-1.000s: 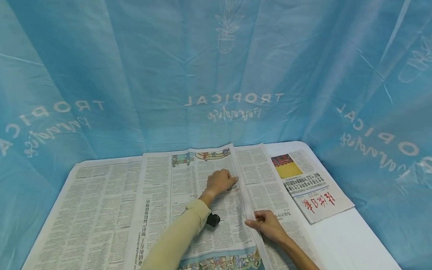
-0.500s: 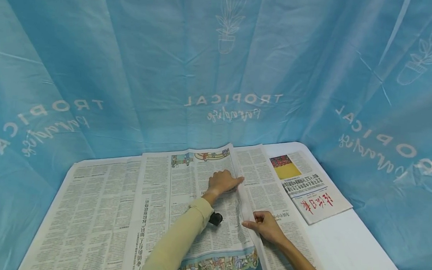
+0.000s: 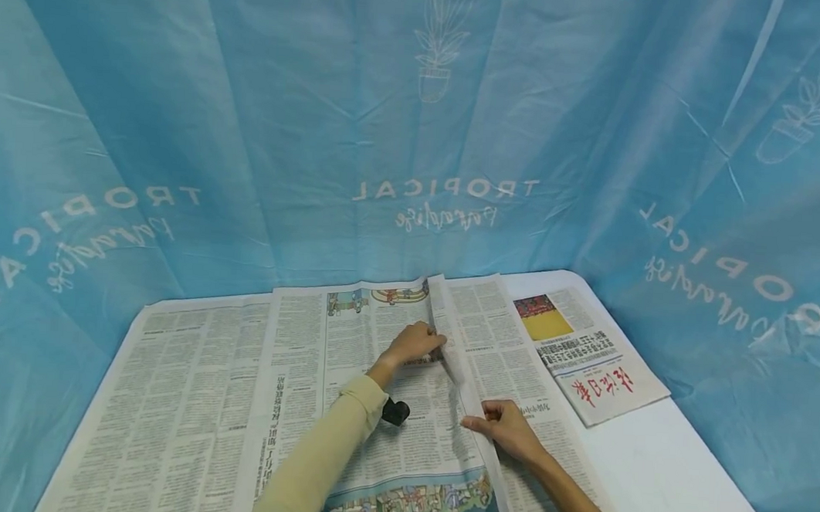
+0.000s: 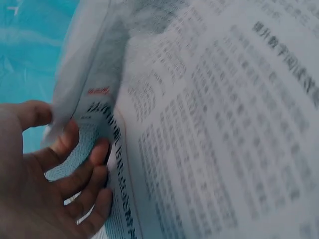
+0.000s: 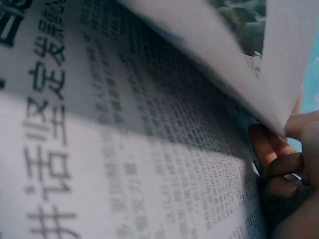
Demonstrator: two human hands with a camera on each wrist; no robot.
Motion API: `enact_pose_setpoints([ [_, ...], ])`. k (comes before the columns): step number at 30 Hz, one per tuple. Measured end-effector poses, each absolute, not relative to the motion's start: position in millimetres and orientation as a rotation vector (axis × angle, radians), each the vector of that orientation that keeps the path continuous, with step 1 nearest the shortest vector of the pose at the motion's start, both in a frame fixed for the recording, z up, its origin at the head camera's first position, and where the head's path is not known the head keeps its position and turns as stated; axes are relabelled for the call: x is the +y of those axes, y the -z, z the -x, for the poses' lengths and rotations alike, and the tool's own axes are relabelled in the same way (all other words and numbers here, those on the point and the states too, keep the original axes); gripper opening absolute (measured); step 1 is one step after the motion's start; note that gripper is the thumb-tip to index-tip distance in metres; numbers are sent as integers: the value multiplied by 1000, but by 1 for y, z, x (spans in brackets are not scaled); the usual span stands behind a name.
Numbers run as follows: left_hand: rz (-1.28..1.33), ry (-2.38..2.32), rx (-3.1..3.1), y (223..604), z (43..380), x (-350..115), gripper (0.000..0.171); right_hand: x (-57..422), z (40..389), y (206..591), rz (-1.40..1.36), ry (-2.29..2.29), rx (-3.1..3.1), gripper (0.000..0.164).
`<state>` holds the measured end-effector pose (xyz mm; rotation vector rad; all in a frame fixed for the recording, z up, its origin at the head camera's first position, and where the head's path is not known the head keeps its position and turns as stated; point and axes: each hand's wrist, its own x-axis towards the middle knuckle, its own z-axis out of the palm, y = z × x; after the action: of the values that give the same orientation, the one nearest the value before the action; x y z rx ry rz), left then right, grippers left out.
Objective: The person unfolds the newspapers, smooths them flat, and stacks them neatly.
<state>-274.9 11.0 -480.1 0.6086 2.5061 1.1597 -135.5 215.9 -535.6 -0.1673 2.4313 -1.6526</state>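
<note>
A newspaper sheet (image 3: 374, 409) with cartoon strips lies spread over the middle of the table. My left hand (image 3: 411, 344) pinches its right edge, which is lifted and curls over. The left wrist view shows the thumb and index finger (image 4: 66, 142) on either side of the paper, the other fingers bent beneath. Lower down the same edge, my right hand (image 3: 508, 427) pinches the paper between thumb and fingers. Seen from the right wrist, the raised paper corner (image 5: 279, 112) meets the right hand (image 5: 289, 169), above another printed page (image 5: 149, 149).
More newspaper pages (image 3: 187, 383) cover the left of the white table (image 3: 677, 471). A folded newspaper (image 3: 599, 374) with red lettering lies at the right. Blue curtains (image 3: 305, 127) with white printing hang behind and at both sides.
The left hand first reaches slightly right, then draws back left, pulling the upper part of the edge up and over with it. The right hand stays at nearly the same spot.
</note>
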Motion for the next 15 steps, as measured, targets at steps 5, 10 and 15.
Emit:
enact_pose_setpoints([
  [5,-623,-1239,2385,481,280,1,32,220,137,536,198,1710,2360,47],
  [10,-662,-1314,2315,480,280,-5,36,221,136,534,160,1810,2279,61],
  [15,-660,-1393,2237,475,277,-16,40,221,137,537,209,1755,2330,49],
])
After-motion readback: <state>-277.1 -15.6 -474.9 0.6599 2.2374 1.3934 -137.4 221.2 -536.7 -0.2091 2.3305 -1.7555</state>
